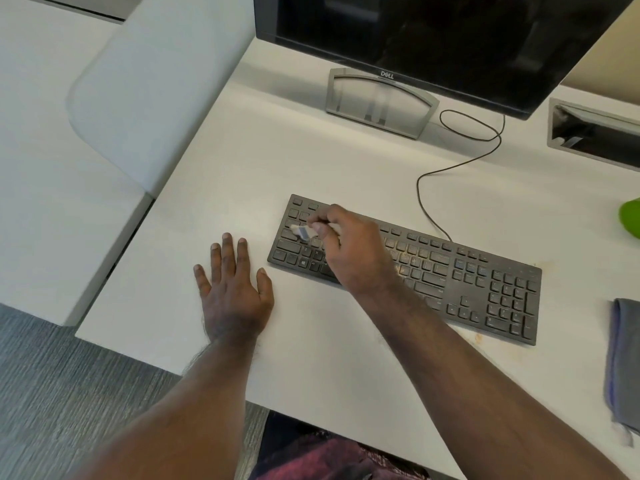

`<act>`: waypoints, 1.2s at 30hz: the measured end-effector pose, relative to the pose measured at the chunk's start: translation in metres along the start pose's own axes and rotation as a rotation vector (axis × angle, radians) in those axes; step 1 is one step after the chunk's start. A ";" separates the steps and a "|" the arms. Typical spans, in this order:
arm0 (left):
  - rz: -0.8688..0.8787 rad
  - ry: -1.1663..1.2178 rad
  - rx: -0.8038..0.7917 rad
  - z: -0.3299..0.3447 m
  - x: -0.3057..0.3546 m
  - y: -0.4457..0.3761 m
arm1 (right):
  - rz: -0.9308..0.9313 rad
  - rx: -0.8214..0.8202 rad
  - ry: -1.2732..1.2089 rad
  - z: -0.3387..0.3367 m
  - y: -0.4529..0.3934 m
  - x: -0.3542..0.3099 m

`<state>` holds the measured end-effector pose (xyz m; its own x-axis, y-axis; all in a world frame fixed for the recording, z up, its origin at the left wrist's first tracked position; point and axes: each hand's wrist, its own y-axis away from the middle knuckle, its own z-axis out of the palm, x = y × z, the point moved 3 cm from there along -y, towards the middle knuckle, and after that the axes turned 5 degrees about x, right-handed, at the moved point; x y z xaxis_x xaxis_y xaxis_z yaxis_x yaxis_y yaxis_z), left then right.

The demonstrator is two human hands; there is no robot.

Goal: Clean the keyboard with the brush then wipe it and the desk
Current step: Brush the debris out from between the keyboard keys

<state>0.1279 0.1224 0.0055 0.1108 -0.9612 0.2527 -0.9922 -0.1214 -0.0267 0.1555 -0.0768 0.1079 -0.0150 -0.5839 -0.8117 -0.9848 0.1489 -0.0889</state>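
Note:
A black, dusty keyboard (450, 275) lies at a slant on the white desk (311, 161). My right hand (349, 251) hovers over the keyboard's left end and pinches a small brush (302, 232), whose pale bristled tip touches the keys there. The brush is blurred. My left hand (232, 289) lies flat on the desk with fingers spread, just left of the keyboard. A grey cloth (623, 362) rests at the desk's right edge, partly cut off by the frame.
A black monitor (433, 36) on a grey stand (377, 102) sits behind the keyboard, and the keyboard cable (460, 161) loops across the desk. A cable tray opening (592, 133) is at back right, a green object (631, 214) at far right, a white divider panel (152, 91) at left.

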 end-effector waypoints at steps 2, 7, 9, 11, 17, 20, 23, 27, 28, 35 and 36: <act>0.002 -0.001 0.002 0.000 0.000 0.000 | -0.006 -0.029 -0.038 0.009 -0.002 -0.004; 0.004 0.003 0.000 0.000 0.000 0.000 | 0.032 0.034 -0.113 0.008 -0.008 -0.008; 0.005 0.002 0.000 0.001 -0.001 0.000 | 0.063 0.098 -0.094 0.000 -0.009 -0.005; 0.007 0.008 0.010 0.001 0.000 0.000 | 0.090 0.119 -0.059 -0.005 -0.007 0.001; 0.009 0.010 0.016 0.002 -0.001 0.000 | 0.050 0.026 0.002 0.009 0.006 -0.005; 0.013 0.010 0.023 0.001 0.000 0.000 | 0.059 0.010 -0.040 0.012 0.008 -0.008; 0.008 0.022 0.031 0.002 -0.001 0.000 | 0.096 0.091 -0.092 -0.001 0.005 -0.003; 0.009 0.026 0.030 0.003 -0.001 0.001 | 0.115 0.120 -0.096 -0.006 0.003 0.000; 0.010 0.022 0.030 0.003 -0.001 0.001 | 0.109 0.089 -0.080 -0.003 0.004 -0.001; 0.010 0.018 0.025 0.003 -0.001 0.000 | 0.143 0.040 -0.097 0.001 0.004 -0.004; 0.008 0.022 0.027 0.003 -0.001 0.000 | 0.143 0.054 -0.098 0.000 0.003 -0.003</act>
<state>0.1276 0.1226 0.0021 0.1012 -0.9566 0.2731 -0.9912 -0.1204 -0.0545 0.1527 -0.0746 0.1107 -0.1348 -0.4738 -0.8702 -0.9632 0.2688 0.0029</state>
